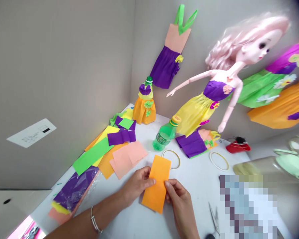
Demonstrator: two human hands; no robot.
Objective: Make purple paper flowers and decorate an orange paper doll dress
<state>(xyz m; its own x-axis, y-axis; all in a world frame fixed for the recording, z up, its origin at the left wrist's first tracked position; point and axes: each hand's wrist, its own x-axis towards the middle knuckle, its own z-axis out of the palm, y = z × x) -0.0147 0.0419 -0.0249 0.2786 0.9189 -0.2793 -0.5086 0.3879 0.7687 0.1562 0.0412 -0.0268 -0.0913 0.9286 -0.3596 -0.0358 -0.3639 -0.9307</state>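
Between my two hands is an orange felt strip [156,196], a rectangle tilted slightly over the white table. My left hand [137,184] pinches its left edge, thumb on top and fingers underneath. At the right edge, my right hand [180,199] grips it the same way, its fingertips partly hidden behind the strip. Just beyond the strip's far end lies a thin gold hoop [178,161]. A green plastic bottle [161,137] with a yellow cap stands upright farther back. To the left lie pink felt pieces [124,159].
Scissors [215,220] lie at the right front. Green felt [92,157], purple felt [73,186] and other sheets cover the left side. A bottle in an orange dress [144,111] stands at the back, near a doll [201,109]. A second hoop [218,161] lies right.
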